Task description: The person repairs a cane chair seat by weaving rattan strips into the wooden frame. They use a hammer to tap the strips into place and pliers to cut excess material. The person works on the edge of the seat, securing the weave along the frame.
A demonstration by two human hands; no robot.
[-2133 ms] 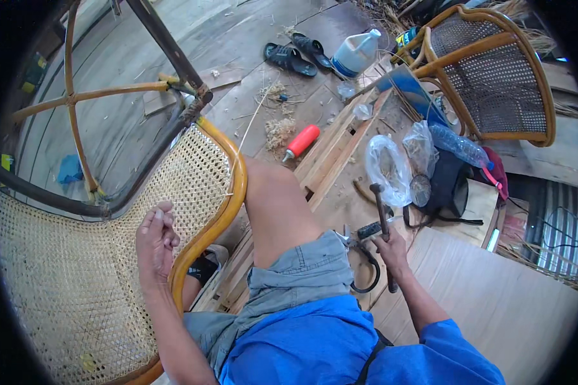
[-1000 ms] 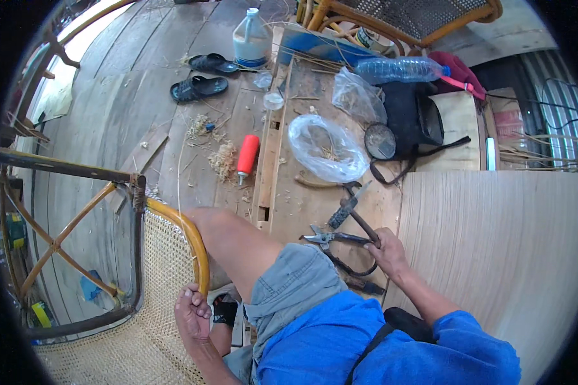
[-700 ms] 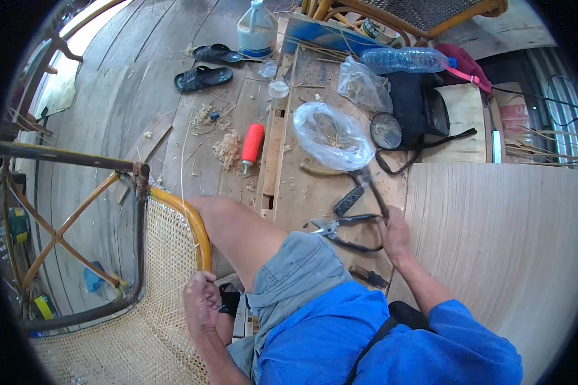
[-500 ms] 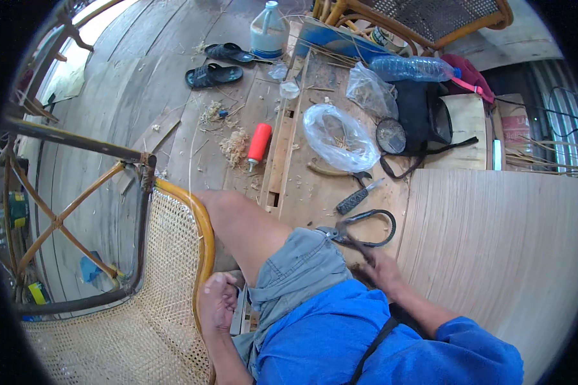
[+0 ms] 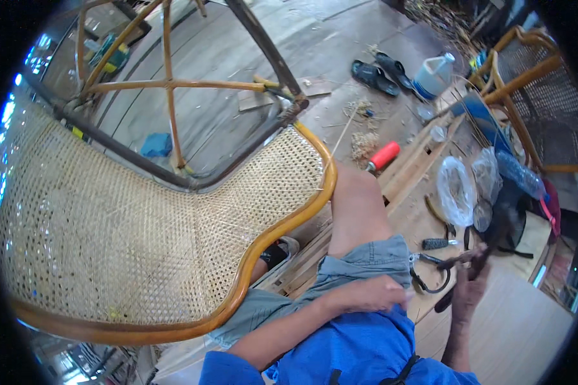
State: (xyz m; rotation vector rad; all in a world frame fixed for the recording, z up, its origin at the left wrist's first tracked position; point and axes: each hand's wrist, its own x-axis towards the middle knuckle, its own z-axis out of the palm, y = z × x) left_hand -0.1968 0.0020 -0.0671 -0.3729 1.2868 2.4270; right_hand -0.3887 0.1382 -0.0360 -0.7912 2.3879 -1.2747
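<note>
The left hand (image 5: 385, 293) has moved away from the rim (image 5: 331, 174) of the chair (image 5: 122, 237) to over the grey shorts (image 5: 366, 262), so no hand seems to steady it now; its grip is too blurred to tell. The right hand (image 5: 471, 285) is closed around a hammer (image 5: 443, 301). The chair, at the person's left beside the leg (image 5: 359, 208), shows pale woven cane, yellow-brown edge.

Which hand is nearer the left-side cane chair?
Left. The left hand is over the lap, right of the cane chair; the right hand is farther right.
</note>
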